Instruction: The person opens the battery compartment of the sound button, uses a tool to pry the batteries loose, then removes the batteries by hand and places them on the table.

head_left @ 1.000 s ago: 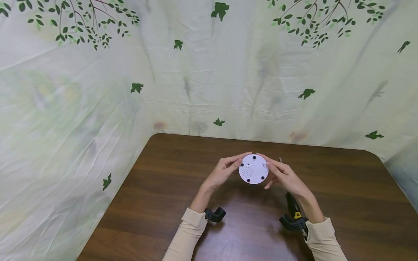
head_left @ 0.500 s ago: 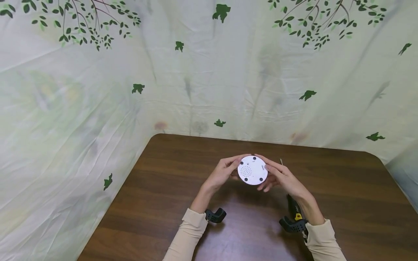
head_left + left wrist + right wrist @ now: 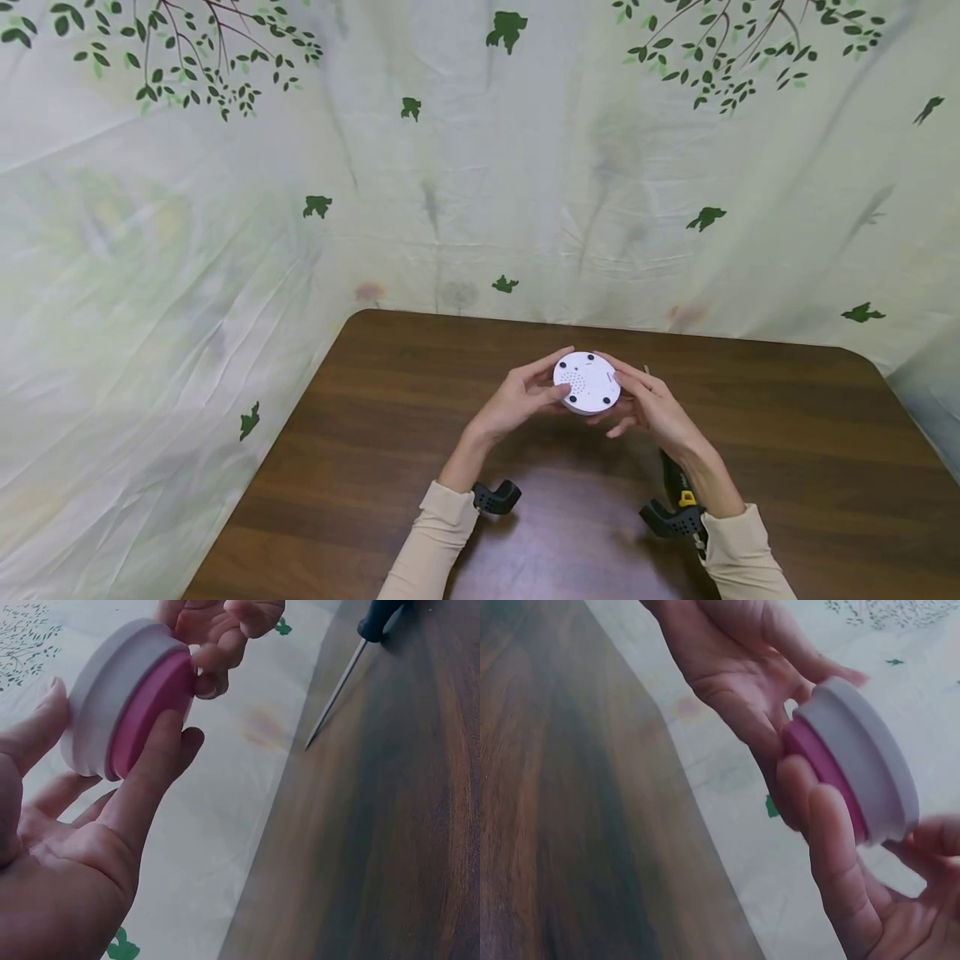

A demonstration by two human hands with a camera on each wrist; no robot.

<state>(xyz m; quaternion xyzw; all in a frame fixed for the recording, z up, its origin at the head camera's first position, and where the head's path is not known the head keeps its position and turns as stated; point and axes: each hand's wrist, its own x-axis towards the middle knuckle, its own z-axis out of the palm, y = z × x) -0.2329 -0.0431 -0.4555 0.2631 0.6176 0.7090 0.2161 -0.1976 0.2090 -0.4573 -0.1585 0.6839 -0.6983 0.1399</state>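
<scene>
Both hands hold up a round white device (image 3: 592,385) above the table. Its flat white face, with a cluster of small holes and several black round spots, is turned to the head camera. In the left wrist view its other side shows a pink dome (image 3: 154,712). My left hand (image 3: 517,404) grips the left edge, thumb lying on the white face and fingers behind on the pink part. My right hand (image 3: 658,412) holds the right edge between its thumb and fingers, the lower fingers spread behind the device.
A screwdriver (image 3: 341,686) with a dark handle lies on the brown wooden table (image 3: 337,467); in the head view the right forearm partly covers its black-and-yellow handle (image 3: 678,483). Behind the table hangs a pale leaf-print cloth (image 3: 465,183).
The device has risen slightly and tilted, so its lower rim now shows. My left thumb has slid from the upper left edge down onto the white face.
</scene>
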